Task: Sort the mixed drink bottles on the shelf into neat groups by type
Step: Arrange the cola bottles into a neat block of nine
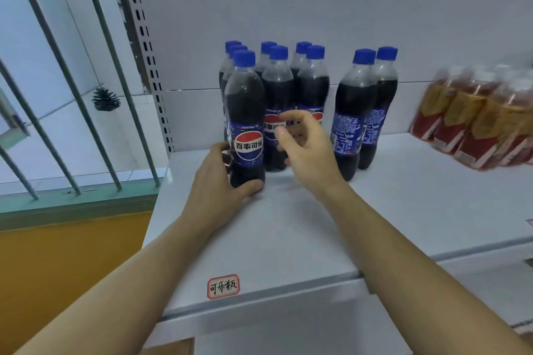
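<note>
**Cola bottle held at its base, front of the cola group**

Left hand (pixel 215 181) wrapped round the lower body of the front cola bottle (pixel 245 124), thumb and fingers curled at the base, bottle upright on the white shelf (pixel 288 239). Right hand (pixel 305 150) held just right of that bottle, fingers loosely curled, nothing gripped, in front of the other cola bottles (pixel 288 89). Two more colas (pixel 363 106) standing apart, further right of the held bottle; blurred orange-and-red tea bottles (pixel 473 121) well right again. Handwritten red-bordered label (pixel 223 286) at the shelf edge, nearer than the held bottle. Probably full, so fairly heavy; smooth plastic, likely slippery, slightly yielding. Best gripped low on the body or at the labelled waist, kept upright.
</note>
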{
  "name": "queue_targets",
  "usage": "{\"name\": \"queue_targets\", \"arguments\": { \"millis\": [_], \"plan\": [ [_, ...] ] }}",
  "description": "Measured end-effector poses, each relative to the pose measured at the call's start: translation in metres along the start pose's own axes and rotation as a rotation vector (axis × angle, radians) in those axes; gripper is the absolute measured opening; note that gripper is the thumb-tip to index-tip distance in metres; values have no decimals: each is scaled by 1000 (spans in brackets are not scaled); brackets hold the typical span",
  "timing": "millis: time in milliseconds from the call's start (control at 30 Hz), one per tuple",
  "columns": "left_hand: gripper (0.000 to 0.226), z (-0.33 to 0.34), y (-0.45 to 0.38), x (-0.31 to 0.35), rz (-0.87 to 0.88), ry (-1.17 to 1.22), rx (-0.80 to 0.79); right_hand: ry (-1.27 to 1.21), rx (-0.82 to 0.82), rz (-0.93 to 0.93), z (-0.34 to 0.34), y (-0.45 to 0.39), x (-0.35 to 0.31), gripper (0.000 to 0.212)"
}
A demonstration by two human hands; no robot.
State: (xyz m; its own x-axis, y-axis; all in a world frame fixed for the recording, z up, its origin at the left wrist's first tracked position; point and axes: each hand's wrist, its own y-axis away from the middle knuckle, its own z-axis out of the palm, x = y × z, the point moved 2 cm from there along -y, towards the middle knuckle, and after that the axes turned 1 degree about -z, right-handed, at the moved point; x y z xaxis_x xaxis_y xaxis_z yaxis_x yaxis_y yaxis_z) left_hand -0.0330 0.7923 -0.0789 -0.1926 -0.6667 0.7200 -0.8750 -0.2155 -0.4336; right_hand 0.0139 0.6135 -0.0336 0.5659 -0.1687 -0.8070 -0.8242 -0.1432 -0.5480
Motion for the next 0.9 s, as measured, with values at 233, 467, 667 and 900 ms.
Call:
{"name": "queue_targets", "arguments": {
  "millis": [233,467,667,900],
  "plan": [
    [20,-15,28,46,410,-43,179,101,750,17,-72,4,15,64],
    [11,14,46,49,560,-231,-419,271,559,160,-69,-7,39,77],
    [15,12,45,49,417,-29,-265,-127,244,-71,-57,18,16,48],
    [57,7,45,51,243,198,-217,-628,-119,50,-35,23,6,63]
  ]
}}
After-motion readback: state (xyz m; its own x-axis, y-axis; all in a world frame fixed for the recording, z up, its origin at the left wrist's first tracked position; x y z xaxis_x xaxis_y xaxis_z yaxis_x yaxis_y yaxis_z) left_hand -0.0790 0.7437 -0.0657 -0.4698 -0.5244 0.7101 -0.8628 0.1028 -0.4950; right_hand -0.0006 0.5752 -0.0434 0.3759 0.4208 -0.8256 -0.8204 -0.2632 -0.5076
